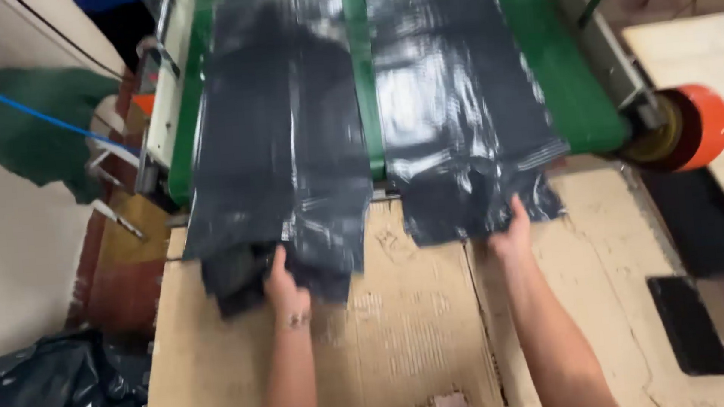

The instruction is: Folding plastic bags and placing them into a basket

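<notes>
Cardboard (388,313) under hands, green conveyor (558,67) beyond.

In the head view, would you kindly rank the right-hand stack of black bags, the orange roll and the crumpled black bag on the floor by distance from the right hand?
1. The right-hand stack of black bags, touched by the right hand at its near edge.
2. The orange roll, off to the right at the belt's end.
3. The crumpled black bag, far left on the floor.

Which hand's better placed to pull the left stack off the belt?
Left. The left hand is already on the left stack, where it overhangs the cardboard. The right hand is on the right stack.
</notes>
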